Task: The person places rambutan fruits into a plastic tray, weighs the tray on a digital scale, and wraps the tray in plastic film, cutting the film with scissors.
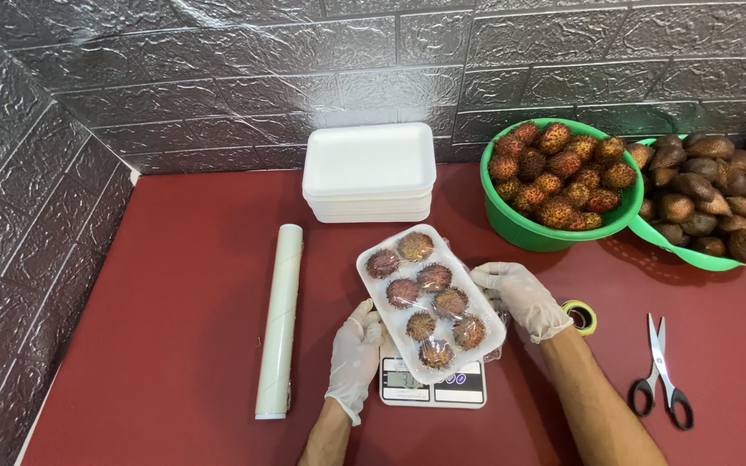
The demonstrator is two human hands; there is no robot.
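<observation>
Rambutans [429, 302], eight of them, lie in a white foam tray [373, 280] that is covered with clear film, and this tray rests slanted on a small kitchen scale [432, 384] near the front edge of the dark red table [174, 285]. The left hand [354, 355], in a white glove, touches the near left edge of the tray; its fingers are curled loosely together and the thumb presses against the tray rim, probably to keep the tray steady on the scale. The right hand [521, 298], also gloved, lies at the right side of the tray with fingers bent and close together over the loose film there; I cannot tell if they pinch the film. A roll of clear wrap [280, 319] lies just left of the tray, within easy reach. Behind the tray stands a stack of empty foam trays [369, 173]. To the right, a green bowl [520, 229] holds many more rambutans, and a second green bowl [692, 255] beside it holds brown snake fruits [710, 198]. A roll of yellow tape [582, 317] sits just behind the right wrist, and scissors [662, 371] lie farther to the right.
</observation>
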